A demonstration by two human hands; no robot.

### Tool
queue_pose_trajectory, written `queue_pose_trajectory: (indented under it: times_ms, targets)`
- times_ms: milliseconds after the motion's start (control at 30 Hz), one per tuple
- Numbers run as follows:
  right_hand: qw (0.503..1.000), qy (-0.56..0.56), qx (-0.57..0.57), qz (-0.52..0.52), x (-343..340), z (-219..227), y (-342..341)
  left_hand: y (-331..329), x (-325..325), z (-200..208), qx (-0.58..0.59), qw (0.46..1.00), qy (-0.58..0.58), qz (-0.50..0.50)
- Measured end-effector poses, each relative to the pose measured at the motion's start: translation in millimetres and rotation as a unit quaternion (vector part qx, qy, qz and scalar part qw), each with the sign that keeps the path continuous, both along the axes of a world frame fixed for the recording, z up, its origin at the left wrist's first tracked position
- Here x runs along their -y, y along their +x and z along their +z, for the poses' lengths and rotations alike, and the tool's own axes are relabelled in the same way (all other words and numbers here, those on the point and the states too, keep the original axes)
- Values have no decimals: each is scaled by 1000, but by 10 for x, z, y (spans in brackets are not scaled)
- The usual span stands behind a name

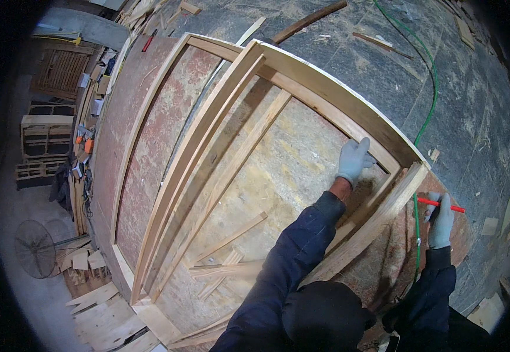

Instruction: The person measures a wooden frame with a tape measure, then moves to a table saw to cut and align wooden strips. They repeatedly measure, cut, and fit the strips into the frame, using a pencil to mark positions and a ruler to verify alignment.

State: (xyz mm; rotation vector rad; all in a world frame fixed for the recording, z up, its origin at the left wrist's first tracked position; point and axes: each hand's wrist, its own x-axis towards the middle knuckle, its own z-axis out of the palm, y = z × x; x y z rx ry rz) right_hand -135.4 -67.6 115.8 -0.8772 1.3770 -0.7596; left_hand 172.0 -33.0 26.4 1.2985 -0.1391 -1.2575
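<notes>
My left hand, in a pale grey glove, reaches inside the wooden frame. Its fingers close on the inner wooden rail near the right corner. Outside that corner, my right hand, gloved alike, holds a slim red pencil that sticks out on both sides of the fingers. A thick wooden beam forms the frame's near right side, between my two hands. The fingertips of my left hand are partly hidden against the rail.
Loose wood strips lie inside the frame. A green hose runs across the dark floor at right and past my right hand. Tools and scraps line the table's left edge, with a round fan beyond.
</notes>
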Motion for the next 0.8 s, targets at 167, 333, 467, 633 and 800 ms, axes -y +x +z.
queue_pose_trajectory:
  times_ms: [167,333,467,633,800]
  targets:
    - [1000,7,-9,-1,-9,-33,-49,1,-4,65,23,1000,0,-13]
    - [1000,25,-17,-4,14,-105,-81,126,-45,89,21,999,-29,-39]
    - [999,40,-17,12,17,-215,-92,185,-23,71,12,998,-39,-51]
    - [996,88,17,-6,-7,-288,-169,159,15,29,-16,999,-2,-36]
    - [989,118,61,-65,-7,-403,-200,108,-4,57,5,1000,-15,-13]
